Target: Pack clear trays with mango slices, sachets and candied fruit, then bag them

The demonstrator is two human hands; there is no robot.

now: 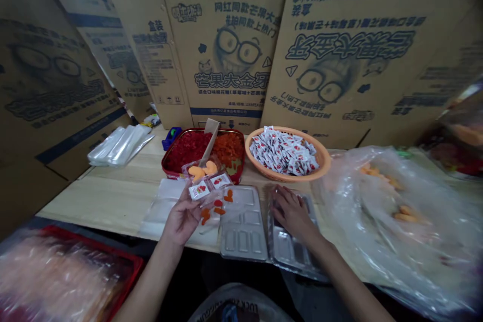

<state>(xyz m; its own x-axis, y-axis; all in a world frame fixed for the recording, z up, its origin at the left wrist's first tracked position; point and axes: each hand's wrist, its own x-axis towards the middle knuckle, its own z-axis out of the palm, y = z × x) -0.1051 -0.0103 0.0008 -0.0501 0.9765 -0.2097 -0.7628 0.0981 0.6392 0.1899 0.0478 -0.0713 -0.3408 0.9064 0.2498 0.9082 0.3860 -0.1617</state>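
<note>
My left hand (184, 219) grips a clear plastic tray (212, 196), tilted up above the table. In its compartments are puffy orange pieces (204, 170), two white printed sachets (198, 189) and small orange and red bits (218, 203). My right hand (292, 214) rests with its fingers apart and bent on a stack of clear compartment trays (289, 246); I see nothing held in it. Between my hands lies a separate compartment tray (243, 221) with empty hollows. Just behind the left hand is a red-rimmed container (165, 165) of shredded red and orange bits, a flat stick (210, 143) lying across it.
An orange basket (325, 161) heaped with sachets stands behind the trays. A big clear bag (350, 201) with orange pieces spreads at right. Plastic sleeves (121, 143) and a blue tape dispenser (171, 137) lie at left. Cardboard boxes (226, 95) wall the back. A red crate (132, 266) stands lower left.
</note>
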